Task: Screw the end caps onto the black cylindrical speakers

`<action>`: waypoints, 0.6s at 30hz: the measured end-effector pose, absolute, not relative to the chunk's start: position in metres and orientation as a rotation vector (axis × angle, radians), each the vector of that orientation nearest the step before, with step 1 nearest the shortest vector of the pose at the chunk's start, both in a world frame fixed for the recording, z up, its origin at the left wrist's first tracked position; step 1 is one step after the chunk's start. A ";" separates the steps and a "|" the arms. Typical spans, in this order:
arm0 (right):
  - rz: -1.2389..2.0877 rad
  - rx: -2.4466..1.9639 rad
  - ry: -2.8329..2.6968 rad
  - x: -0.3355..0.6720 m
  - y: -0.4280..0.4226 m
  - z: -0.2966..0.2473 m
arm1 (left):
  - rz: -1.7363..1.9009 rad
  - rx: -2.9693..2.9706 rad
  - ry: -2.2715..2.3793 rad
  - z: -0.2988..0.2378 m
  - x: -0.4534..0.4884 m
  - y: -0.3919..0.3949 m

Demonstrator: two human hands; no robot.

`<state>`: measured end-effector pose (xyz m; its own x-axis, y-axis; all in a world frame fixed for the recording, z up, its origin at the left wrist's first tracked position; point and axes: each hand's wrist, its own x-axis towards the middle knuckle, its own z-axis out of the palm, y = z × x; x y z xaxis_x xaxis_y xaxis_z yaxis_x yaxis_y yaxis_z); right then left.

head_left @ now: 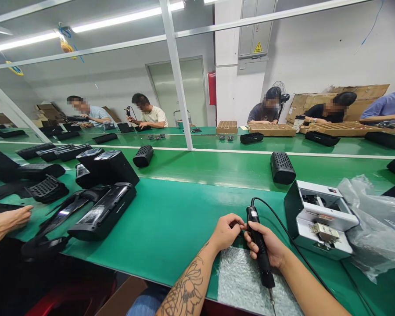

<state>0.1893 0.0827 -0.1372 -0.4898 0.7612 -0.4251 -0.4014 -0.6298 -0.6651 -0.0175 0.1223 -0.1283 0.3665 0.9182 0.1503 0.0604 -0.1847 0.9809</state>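
Observation:
In my right hand [273, 248] is a black electric screwdriver [265, 265], its fingers wrapped round the body. The tool's bit points down toward the front edge, and a cord leaves its upper end. My left hand [228, 230] is closed in a pinch beside the upper part of the screwdriver, close to my right fingertips. Whatever sits between its fingers is too small and dark to make out. Beneath the hands, a sheet of bubble wrap [233, 276] lies on the green work surface [181, 219].
A screw feeder machine [325, 224] stands at right beside a clear plastic bag [371, 224]. Black speaker-like housings [102, 215] are grouped at left, near a co-worker's hand [11, 217]. Perforated black covers [283, 167] lie on the conveyor belt [210, 169]; several people sit beyond.

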 end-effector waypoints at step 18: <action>2.125 -0.927 -0.625 0.190 0.081 -0.136 | 1.004 1.562 0.913 -0.124 -0.017 0.121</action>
